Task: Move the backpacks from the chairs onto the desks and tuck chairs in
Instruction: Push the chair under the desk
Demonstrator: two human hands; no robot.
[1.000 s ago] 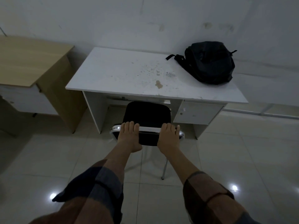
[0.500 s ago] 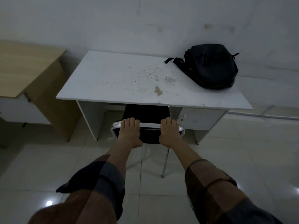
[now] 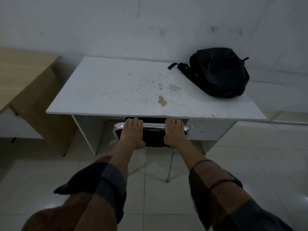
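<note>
We see both of our hands on the chrome top rail of the chair's backrest. Our left hand (image 3: 132, 133) has its fingers (image 3: 133, 121) curled over the rail near its left end, gripping it; our right hand (image 3: 174, 133) grips the same rail near its right end, fingers hooked over the top in the same way. The chair (image 3: 154, 136) sits pushed under the white bench (image 3: 116, 90), its seat hidden beneath the top, and only the black backrest, the rail and 1 chrome rear leg show (the leg stands on the tiled floor (image 3: 250, 164) behind the bench edge). Our knuckles lie just beside the front edge of the benchtop.

The black backpack (image 3: 220, 74) lies on the bench at its far right corner, close to the wall (image 3: 150, 22), with a strap trailing out to its left. The benchtop between it and us is stained and speckled.

To the left, apart from the white one, stands a wood-coloured bench (image 3: 25, 70). Our plaid sleeves (image 3: 110, 180) fill the lower part of the view.
</note>
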